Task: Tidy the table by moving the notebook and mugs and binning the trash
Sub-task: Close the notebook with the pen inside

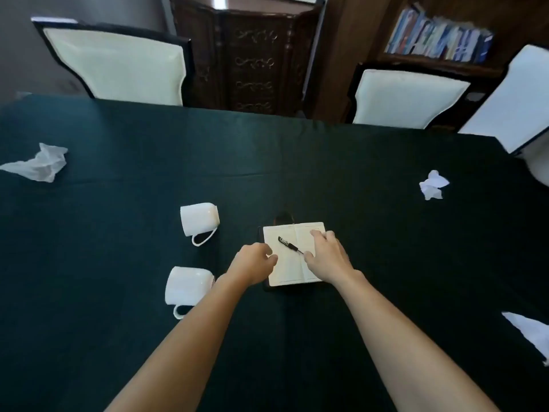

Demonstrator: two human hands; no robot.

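An open notebook point(288, 269) with a dark cover lies in the middle of the dark green table point(267, 162), and a black pen point(289, 245) rests across its pages. My right hand point(328, 257) hovers over the right page with fingers spread, its thumb close to the pen's tip. At the notebook's left edge is my left hand point(254, 264), fingers curled loosely, holding nothing. Two white mugs lie on their sides to the left: one farther away point(199, 219), one nearer point(187, 285), partly behind my left forearm. Crumpled white paper lies far left point(40, 165), right point(433, 185) and near right point(531, 331).
Three white-cushioned chairs stand at the table's far side: left point(118, 63), right point(407, 98) and far right point(511, 99). A carved dark cabinet point(252, 60) and a shelf of books point(439, 37) stand behind them. No bin is in view.
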